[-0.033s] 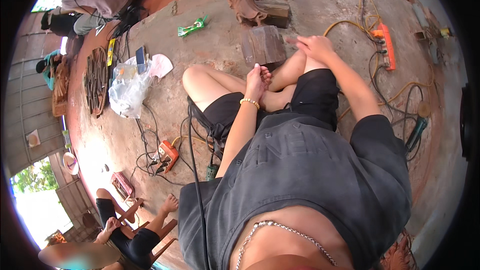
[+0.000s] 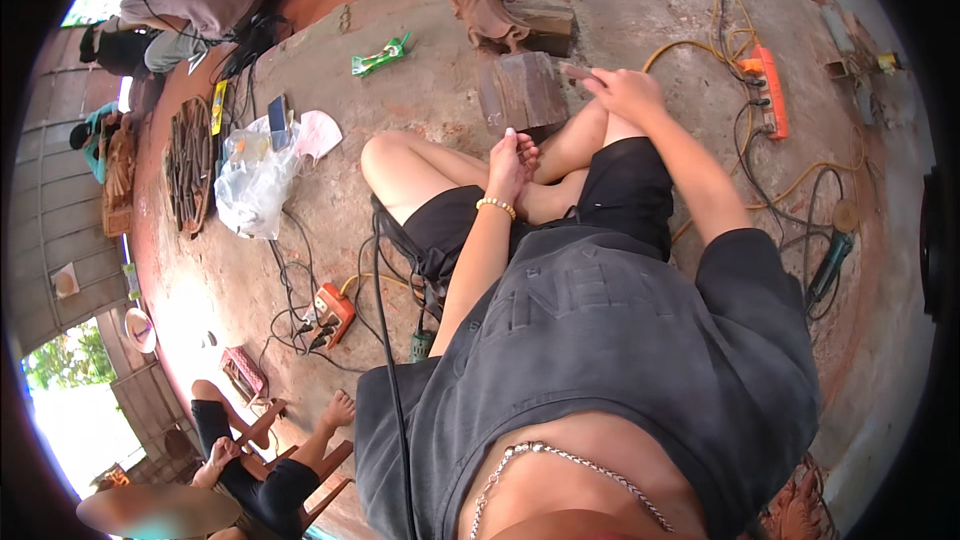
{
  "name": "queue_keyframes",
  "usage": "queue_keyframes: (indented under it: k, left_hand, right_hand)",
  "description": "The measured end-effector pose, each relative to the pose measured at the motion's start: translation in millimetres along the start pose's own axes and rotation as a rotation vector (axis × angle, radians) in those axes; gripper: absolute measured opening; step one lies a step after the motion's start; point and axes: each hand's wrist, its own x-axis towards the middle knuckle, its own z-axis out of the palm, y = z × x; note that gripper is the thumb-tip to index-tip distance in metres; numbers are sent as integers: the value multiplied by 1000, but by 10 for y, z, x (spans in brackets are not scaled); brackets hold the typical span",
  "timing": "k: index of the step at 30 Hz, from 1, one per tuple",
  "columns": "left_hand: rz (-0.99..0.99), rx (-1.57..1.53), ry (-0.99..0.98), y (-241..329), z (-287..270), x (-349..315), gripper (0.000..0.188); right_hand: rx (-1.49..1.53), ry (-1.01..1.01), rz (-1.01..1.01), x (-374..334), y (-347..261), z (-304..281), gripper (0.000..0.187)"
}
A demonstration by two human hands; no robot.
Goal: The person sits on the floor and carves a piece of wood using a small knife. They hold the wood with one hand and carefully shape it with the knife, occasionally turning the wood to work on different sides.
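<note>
In my right hand [image 2: 632, 97], above my right knee, is a thin brown stick-like piece [image 2: 575, 71], its exact kind unclear. It points left toward the far right corner of a squared wooden block [image 2: 522, 92]. That block lies on the floor in front of my crossed legs. My left hand [image 2: 512, 162] rests near the block's near side, palm partly turned up and fingers curled. What those fingers hold, if anything, is hidden. Just beyond the block, a carved brown wooden figure [image 2: 486, 5] lies tilted against another dark block [image 2: 548, 30].
An orange power strip [image 2: 768, 95] with cables and an angle grinder [image 2: 832, 265] lie to the right. On the left are another orange socket box [image 2: 333, 312], a plastic bag [image 2: 250, 180], a phone [image 2: 277, 118] and a tray of carving tools [image 2: 188, 165]. Other people sit at left.
The whole view has shifted slightly. The brown piece in my right hand has tipped a little farther away from me. My left hand keeps its place.
</note>
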Motion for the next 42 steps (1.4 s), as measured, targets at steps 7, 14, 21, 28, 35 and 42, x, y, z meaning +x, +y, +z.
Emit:
queue_keyframes:
  k: [7,14,21,28,35,42]
  left_hand:
    - [-22,11,-35,38,14,-81,26]
    - [-15,48,-47,3,-3,-45,26]
    - [8,-14,-25,11,24,-33,26]
    - [15,10,-27,20,65,-48,25]
    - [11,-27,-14,45,42,-5,26]
    - [13,-3,16,8,34,-34,26]
  right_hand:
    - [77,96,5,140,-485,279,35]
    - [-56,115,-54,180,-532,253,35]
    - [-204,53,-45,345,-403,101,37]
    - [-420,99,-140,451,37,2,35]
    - [-114,202,-63,260,-164,161,32]
    - [-275,5,-246,449,36,-72,38]
